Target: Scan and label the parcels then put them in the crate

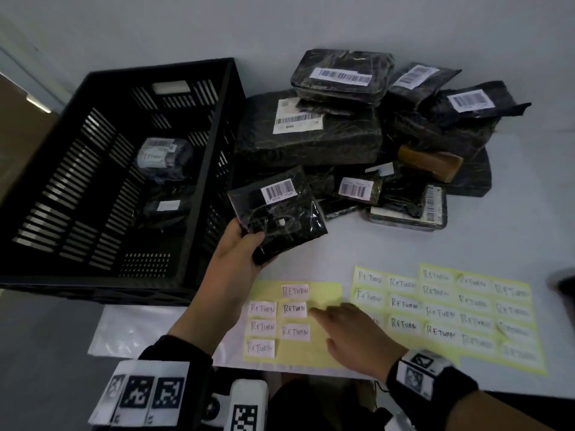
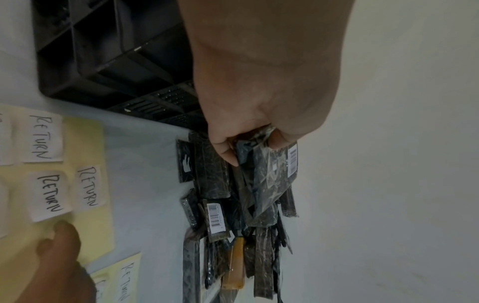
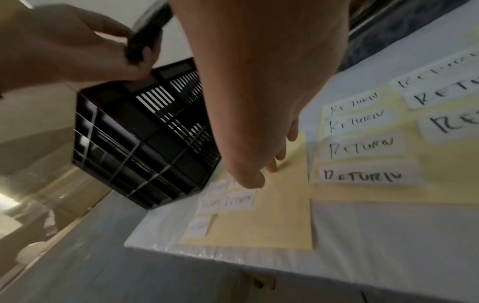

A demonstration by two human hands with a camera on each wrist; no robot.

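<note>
1. The left hand point(image 1: 241, 250) holds a small black parcel point(image 1: 277, 213) by its near corner, the thumb on top and the fingers curled under it. The parcel is lifted above the table point(image 1: 466, 237), just right of the crate point(image 1: 199, 169), and its barcode sticker point(image 1: 278, 189) faces up.
2. The right hand point(image 1: 351, 334) is low over the near yellow sheet point(image 1: 323, 290). Its fingers are stretched out and loose, and they hold nothing. One fingertip point(image 2: 63, 227) is at the edge of a white "RETURN" label point(image 1: 295, 309) in the middle of this sheet; I cannot tell for sure if it touches the label.
3. This sheet has six "RETURN" labels on its left part, and its right part is bare.
4. A second, bigger sheet of labels point(image 1: 476, 309) lies to the right, and it overlaps the first sheet a little.
5. The black crate stands at the left of the table. Two wrapped parcels point(image 1: 165, 157) are inside, and the far one shows a barcode and a handwritten label.
6. A pile of black parcels point(image 1: 357, 126) with barcode stickers lies at the far right, behind the held parcel.
7. A clear plastic sheet point(image 1: 133, 331) lies on the near table, under the yellow sheet.
</note>
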